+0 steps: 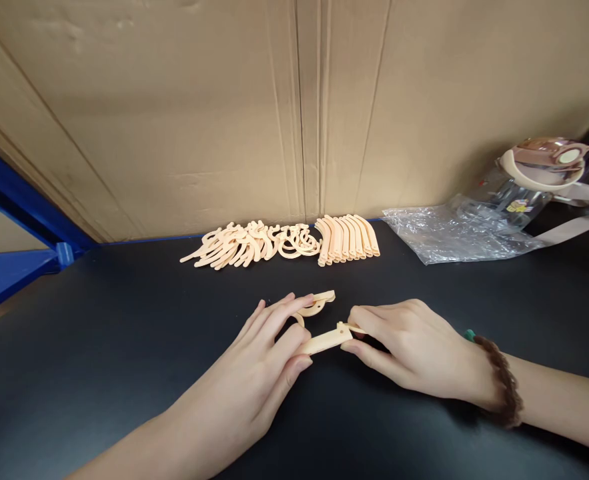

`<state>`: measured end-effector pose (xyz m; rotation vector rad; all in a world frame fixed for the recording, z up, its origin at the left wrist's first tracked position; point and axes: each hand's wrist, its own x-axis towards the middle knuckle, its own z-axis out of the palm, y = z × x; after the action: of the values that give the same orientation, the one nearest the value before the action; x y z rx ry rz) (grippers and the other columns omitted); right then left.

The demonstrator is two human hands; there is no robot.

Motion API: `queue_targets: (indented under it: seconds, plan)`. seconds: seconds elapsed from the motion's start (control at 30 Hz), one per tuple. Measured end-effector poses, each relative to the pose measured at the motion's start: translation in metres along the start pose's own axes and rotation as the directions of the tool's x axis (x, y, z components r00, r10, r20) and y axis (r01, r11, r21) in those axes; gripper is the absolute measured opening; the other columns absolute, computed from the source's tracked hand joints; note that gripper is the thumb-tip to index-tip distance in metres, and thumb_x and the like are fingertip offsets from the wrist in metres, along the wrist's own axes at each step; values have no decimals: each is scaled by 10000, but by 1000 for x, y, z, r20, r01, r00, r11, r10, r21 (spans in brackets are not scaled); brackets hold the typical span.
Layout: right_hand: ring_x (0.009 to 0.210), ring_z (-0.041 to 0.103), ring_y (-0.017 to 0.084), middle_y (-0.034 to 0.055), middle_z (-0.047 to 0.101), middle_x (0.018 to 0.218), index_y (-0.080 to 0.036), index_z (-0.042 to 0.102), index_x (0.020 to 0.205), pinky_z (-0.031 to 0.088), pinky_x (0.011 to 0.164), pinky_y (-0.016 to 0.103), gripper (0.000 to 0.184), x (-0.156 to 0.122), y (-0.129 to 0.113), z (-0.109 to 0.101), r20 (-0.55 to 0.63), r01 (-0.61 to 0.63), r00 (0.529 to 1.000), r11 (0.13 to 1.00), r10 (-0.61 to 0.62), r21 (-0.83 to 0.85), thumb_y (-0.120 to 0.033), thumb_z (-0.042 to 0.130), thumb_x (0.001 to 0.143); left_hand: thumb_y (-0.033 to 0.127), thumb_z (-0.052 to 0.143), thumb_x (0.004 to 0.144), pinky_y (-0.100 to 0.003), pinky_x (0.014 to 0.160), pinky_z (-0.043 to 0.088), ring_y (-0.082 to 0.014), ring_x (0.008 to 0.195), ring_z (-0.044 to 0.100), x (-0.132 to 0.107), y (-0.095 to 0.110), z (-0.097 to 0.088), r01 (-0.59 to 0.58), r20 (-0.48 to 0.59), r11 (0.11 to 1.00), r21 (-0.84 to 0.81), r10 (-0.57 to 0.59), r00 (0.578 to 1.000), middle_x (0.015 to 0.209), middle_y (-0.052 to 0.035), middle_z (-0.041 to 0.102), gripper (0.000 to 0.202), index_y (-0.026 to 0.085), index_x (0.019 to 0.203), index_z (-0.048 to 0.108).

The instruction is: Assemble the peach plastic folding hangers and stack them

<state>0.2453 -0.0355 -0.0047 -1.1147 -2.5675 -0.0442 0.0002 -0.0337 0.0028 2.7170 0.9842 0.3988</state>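
Note:
My left hand (269, 353) pinches a flat cream plastic arm (325, 341) between thumb and index finger. A small hole shows near the arm's right end. My right hand (404, 343) is closed at that end, its fingertips on a thin cream piece (355, 329) that meets the arm; most of this piece is hidden by the fingers. Just beyond, under the outstretched fingers of my left hand, is a curved cream plastic part (317, 307) with a hole in it. Whether those fingers press on it or only hover, I cannot tell.
Along the back of the black table (124, 347) lie loose curved strips (239, 245), hook-shaped pieces (294, 241) and a row of curved hollow arms (348, 239). At the right, a clear bottle (517, 193) with a strap rests on a plastic bag (434, 233). Cardboard (199, 120) stands behind.

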Motion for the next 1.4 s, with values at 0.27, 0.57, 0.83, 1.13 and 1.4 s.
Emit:
queue_targets:
  seconds: [0.27, 0.57, 0.83, 1.13, 1.4]
  plan:
    - [491, 473, 101, -62, 548, 640, -219, 394, 780, 259, 485, 241, 262, -2, -2, 1, -7, -140, 990, 979, 143, 150, -390, 410, 977, 222, 321, 998, -550, 1158, 245, -216, 1424, 256, -1, -5, 3, 7, 7, 1000, 18, -8, 1000, 1479, -34, 359, 154, 252, 1036, 467]
    - [472, 388, 89, -89, 433, 587, -235, 314, 754, 256, 490, 222, 282, 0, -7, -3, 13, -208, 977, 945, 212, 253, -364, 457, 960, 210, 324, 1001, -524, 1162, 249, -195, 1418, 270, 0, 1, 4, 49, -44, 999, 5, -48, 998, 1454, -47, 408, 157, 244, 1010, 477]
    - [501, 362, 97, -78, 411, 598, -231, 293, 728, 266, 508, 232, 321, 2, -8, -6, 147, -278, 959, 898, 242, 342, -387, 410, 983, 213, 315, 997, -513, 1137, 302, -211, 1417, 281, 1, -3, 3, 1, -39, 1000, 2, -1, 999, 1468, -58, 402, 173, 240, 1022, 485]
    - [504, 378, 110, -54, 447, 609, -230, 327, 728, 291, 500, 227, 310, 4, -7, -8, 183, -260, 960, 918, 213, 299, -369, 359, 1002, 203, 334, 988, -537, 1139, 281, -240, 1409, 304, 0, -2, 3, 17, -42, 999, -28, -18, 999, 1495, -57, 367, 175, 239, 1030, 500]
    - [423, 367, 104, -62, 448, 558, -223, 376, 732, 226, 452, 243, 322, 0, -5, -4, 109, -143, 985, 982, 130, 120, -358, 313, 1016, 197, 336, 989, -539, 1143, 276, -240, 1412, 295, 0, -2, 4, 19, -37, 999, -27, -20, 999, 1465, -67, 397, 171, 237, 1013, 501]
